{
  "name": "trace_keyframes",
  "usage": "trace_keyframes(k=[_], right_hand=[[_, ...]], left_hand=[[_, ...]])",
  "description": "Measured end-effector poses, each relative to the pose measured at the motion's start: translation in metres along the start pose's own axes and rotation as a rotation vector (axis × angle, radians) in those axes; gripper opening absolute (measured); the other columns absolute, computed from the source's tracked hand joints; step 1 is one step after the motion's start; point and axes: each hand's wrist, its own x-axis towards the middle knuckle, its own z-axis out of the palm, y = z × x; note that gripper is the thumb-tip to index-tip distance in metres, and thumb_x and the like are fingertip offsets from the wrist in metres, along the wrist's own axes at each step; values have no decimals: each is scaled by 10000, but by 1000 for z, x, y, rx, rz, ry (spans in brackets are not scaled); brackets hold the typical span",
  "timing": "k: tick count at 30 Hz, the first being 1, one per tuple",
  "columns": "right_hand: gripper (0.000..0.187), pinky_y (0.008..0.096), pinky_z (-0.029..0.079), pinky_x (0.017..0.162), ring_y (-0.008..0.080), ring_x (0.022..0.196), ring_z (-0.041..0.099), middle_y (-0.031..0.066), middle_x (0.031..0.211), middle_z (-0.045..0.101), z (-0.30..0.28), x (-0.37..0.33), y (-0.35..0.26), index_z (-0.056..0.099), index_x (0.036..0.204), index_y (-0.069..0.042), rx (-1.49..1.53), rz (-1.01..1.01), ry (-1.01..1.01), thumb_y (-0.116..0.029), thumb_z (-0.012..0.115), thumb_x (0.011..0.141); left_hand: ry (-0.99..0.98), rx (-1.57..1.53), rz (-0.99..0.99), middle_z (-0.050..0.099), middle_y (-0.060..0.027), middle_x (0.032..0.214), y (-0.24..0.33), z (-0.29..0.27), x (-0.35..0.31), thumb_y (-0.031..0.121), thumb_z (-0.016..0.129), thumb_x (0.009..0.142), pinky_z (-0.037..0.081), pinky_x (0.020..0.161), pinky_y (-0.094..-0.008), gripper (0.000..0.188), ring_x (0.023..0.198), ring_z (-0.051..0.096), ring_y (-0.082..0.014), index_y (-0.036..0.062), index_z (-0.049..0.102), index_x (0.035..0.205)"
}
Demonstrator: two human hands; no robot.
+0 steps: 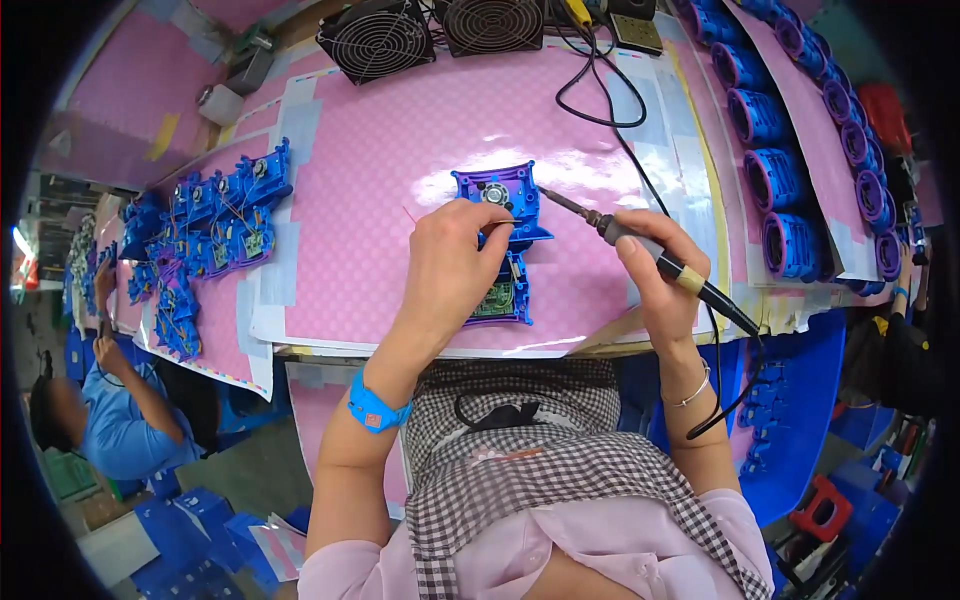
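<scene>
A blue plastic housing lies on the pink mat in front of me, with a round metal-rimmed part in its upper half. Its lower half holds a green circuit board. My left hand rests over the housing's left side, thumb and forefinger pinched on a thin wire near the middle. A short red end sticks out left of the knuckles. In my right hand is a soldering iron, gripped like a pen. Its tip points at the housing's upper right edge, seemingly just apart from it.
Several blue housings with wiring cluster at the left. Rows of blue round-ended housings line the right. Two black fans stand at the back. The iron's black cable crosses the mat. A blue bin sits lower right; a co-worker is at left.
</scene>
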Motion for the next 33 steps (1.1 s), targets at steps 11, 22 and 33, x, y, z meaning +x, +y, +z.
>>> trace_keyframes(k=[11,22,33], right_hand=[[127,235,428,673,123,744,566,91,836,643,-1,-2,-3,660,924,34,-36,-92,45,25,648,797],[156,245,434,615,138,689,585,86,803,653,9,-4,-4,687,913,17,30,-49,19,-4,705,759],[139,235,390,612,111,675,526,78,785,622,14,-2,-5,664,924,28,62,-65,-13,-6,677,790]], left_hand=[[458,-12,-196,596,-87,709,-18,-48,-35,95,718,800,430,574,-311,113,649,562,-167,9,704,873],[302,124,-257,634,-87,727,-24,-34,-34,129,738,781,409,529,-266,137,583,553,-123,3,700,817],[283,-416,-356,633,-16,707,-31,-29,-38,52,722,803,384,496,-190,139,571,509,-28,13,591,781]])
